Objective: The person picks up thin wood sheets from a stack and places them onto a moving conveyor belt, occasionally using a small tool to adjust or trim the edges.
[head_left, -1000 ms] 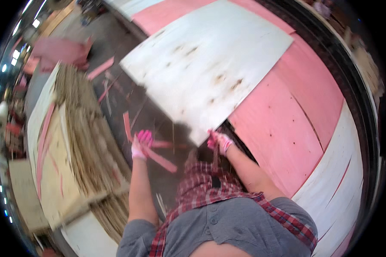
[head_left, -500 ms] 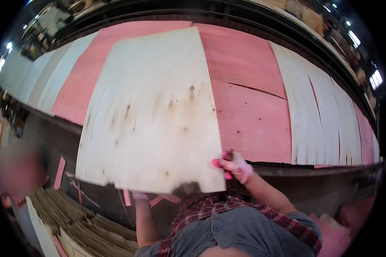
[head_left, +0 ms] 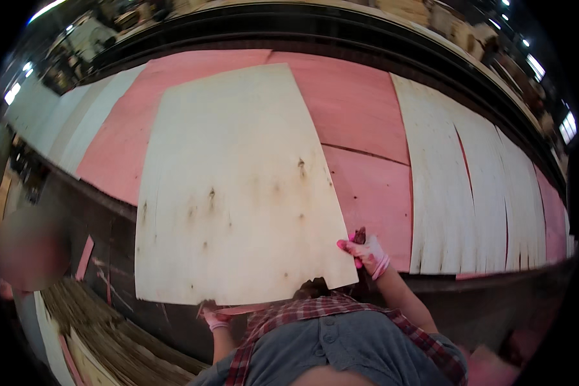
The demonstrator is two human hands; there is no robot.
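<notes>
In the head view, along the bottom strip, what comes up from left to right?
Stack of veneer sheets → left hand under the pale veneer sheet's near edge → right hand at its right corner → pale split sheets on the pink surface.

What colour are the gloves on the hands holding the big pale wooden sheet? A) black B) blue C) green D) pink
D: the right hand and the left hand, each gripping the near edge of the big pale thin wooden sheet, wear pink gloves.
</notes>
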